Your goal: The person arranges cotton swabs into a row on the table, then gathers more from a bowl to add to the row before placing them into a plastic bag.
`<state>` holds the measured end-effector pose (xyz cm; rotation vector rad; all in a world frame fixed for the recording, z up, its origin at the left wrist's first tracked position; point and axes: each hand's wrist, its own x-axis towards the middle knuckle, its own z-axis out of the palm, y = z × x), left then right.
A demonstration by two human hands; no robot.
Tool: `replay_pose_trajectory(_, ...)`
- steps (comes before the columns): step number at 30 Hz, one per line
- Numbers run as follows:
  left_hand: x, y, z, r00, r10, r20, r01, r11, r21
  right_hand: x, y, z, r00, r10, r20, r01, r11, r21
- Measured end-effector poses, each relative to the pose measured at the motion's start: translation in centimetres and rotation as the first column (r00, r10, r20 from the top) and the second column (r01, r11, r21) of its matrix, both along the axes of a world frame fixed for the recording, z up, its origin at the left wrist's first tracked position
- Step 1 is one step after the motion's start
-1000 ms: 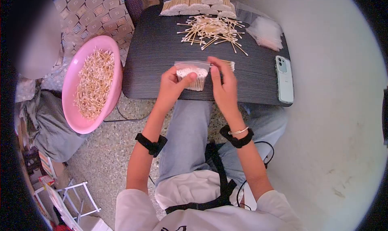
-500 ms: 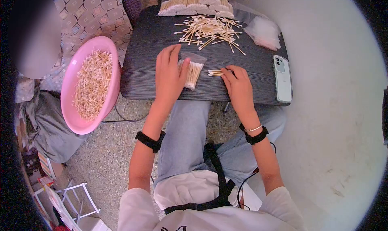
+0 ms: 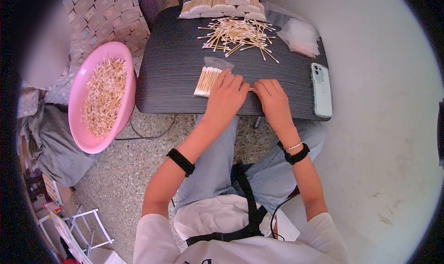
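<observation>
A small clear bag of cotton swabs point(image 3: 206, 81) lies on the dark table, its top flap turned away from me. My left hand point(image 3: 226, 96) is just right of it, partly covering its right side, with fingers curled and closed at the left end of a few loose cotton swabs point(image 3: 251, 89). Their other end is in the pinched fingers of my right hand point(image 3: 274, 100). Most of these swabs are hidden by my fingers. Beyond both hands lies a loose pile of cotton swabs point(image 3: 238, 35).
Filled swab bags point(image 3: 222, 3) are stacked at the table's far edge. Clear empty bags point(image 3: 299, 36) lie at the far right, above a phone point(image 3: 322, 89). A pink basin point(image 3: 77, 107) full of swabs stands left of the table point(image 3: 162, 79). A pale wall point(image 3: 384, 125) rises at right.
My left hand has left the bag and moved right to the loose swabs at my right hand. The bag now lies flat on the table by itself. My right hand has barely moved.
</observation>
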<state>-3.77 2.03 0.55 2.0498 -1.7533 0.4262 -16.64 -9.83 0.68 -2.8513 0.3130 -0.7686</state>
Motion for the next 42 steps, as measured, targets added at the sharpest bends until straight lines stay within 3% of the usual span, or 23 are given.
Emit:
replay_pose_trajectory(6,-0.3,-0.8,-0.2,0.994,0.047,0.101,-0.051,0.998,0.031,-0.7,-0.1,0.1,0.999,0.031,0.022,-0.032,0.999,0.024)
replay_pose_trajectory(11,-0.1,-0.9,-0.6,0.990,0.005,0.144,0.004,0.998,-0.062,-0.8,-0.3,0.1,0.998,0.056,0.037,-0.058,0.998,0.034)
replay_pose_trajectory(15,0.0,-1.3,-0.8,0.981,0.036,0.192,-0.004,0.987,-0.163,-0.4,-0.2,-0.1,0.998,0.042,0.042,-0.040,0.998,-0.052)
replay_pose_trajectory(21,-0.2,-0.7,-0.3,0.985,0.027,0.171,-0.023,0.999,-0.023,-0.3,-0.4,0.0,0.998,0.042,0.044,-0.038,0.996,-0.080)
replay_pose_trajectory(23,-0.3,0.0,0.1,0.993,-0.027,0.115,0.034,0.998,-0.060,-0.7,0.0,0.3,0.997,0.022,0.077,-0.012,0.993,-0.119)
replay_pose_trajectory(24,-0.3,0.5,0.4,0.995,-0.055,0.088,0.062,0.995,-0.079,-1.1,0.3,0.7,1.000,0.006,0.018,-0.005,0.999,-0.052)
replay_pose_trajectory(26,-0.5,1.8,2.2,0.960,-0.087,-0.266,0.102,0.994,0.041,-2.0,1.2,1.8,0.995,-0.015,-0.103,0.024,0.997,0.079)
replay_pose_trajectory(28,-0.2,2.8,3.0,0.850,-0.123,-0.513,0.180,0.982,0.064,-2.7,1.8,3.3,0.991,0.035,-0.131,0.002,0.963,0.268)
replay_pose_trajectory(30,0.3,3.5,3.2,0.732,-0.197,-0.653,0.255,0.967,-0.006,-3.0,2.1,3.5,0.990,0.087,-0.109,-0.036,0.913,0.406)
replay_pose_trajectory(33,0.3,4.2,4.0,0.576,-0.160,-0.802,0.279,0.960,0.008,-3.0,2.2,3.3,0.988,0.150,-0.032,-0.112,0.849,0.517)
replay_pose_trajectory(36,-0.2,4.4,3.2,0.661,-0.173,-0.730,0.076,0.983,-0.165,-2.0,1.6,3.8,0.992,0.123,-0.004,-0.100,0.828,0.552)
replay_pose_trajectory(39,0.9,5.1,3.6,0.917,0.008,-0.399,-0.114,0.964,-0.242,0.4,0.7,3.7,0.999,-0.042,-0.009,0.040,0.852,0.522)
replay_pose_trajectory(42,1.4,6.0,2.7,0.948,0.115,-0.297,-0.153,0.982,-0.108,3.4,-0.6,2.8,0.988,-0.148,-0.047,0.153,0.875,0.460)
